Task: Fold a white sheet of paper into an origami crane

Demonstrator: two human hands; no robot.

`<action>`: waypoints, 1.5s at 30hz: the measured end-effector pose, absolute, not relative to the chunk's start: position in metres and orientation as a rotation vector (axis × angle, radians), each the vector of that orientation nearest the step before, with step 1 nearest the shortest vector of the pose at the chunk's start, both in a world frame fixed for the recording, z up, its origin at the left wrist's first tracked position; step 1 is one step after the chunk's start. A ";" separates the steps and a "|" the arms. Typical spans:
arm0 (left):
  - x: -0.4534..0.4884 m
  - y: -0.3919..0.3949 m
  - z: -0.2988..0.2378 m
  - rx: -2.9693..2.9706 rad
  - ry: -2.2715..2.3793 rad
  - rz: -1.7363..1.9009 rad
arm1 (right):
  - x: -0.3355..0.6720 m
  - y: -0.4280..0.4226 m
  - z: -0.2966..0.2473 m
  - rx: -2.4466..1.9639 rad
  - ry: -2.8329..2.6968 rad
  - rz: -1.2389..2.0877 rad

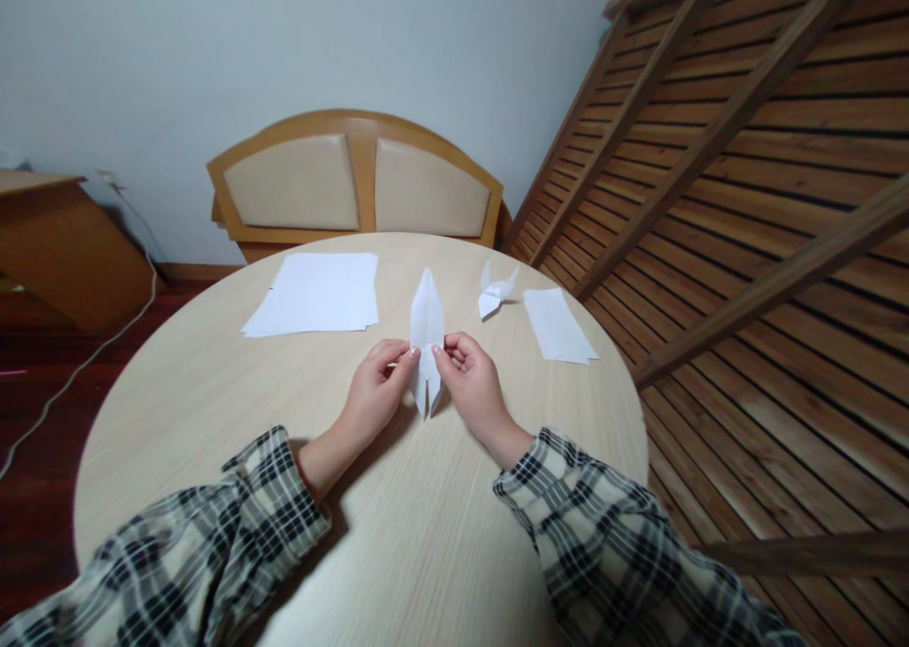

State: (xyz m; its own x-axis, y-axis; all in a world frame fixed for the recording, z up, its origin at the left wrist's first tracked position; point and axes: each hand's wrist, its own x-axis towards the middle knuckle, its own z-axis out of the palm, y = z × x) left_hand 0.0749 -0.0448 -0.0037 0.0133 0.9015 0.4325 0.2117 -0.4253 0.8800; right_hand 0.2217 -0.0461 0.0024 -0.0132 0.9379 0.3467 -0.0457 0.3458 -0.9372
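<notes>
Between my two hands is a piece of folded white paper (427,311), long and narrow, pointed at the top and split into two pointed legs at the bottom. My left hand (376,379) pinches its left edge at mid-height, thumb on the front. On the opposite edge, my right hand (474,382) pinches it the same way. The fingers behind the paper are partly hidden. Beyond my right hand, a finished-looking origami crane (495,292) stands on the table with its points up.
A round, pale wooden table (191,420) lies under my hands. A stack of white paper sheets (323,292) is at its back left, and narrower paper strips (560,325) are at the right. Behind stand a padded headboard (365,183) and slatted wooden panel (753,249).
</notes>
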 end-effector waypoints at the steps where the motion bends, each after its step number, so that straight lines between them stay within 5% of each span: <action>1: 0.075 -0.045 -0.004 1.661 1.133 1.426 | 0.222 -0.046 0.002 -0.903 -1.335 0.992; 45: 0.079 -0.058 0.005 1.673 0.960 1.042 | 0.231 -0.040 0.010 -0.976 -1.095 1.199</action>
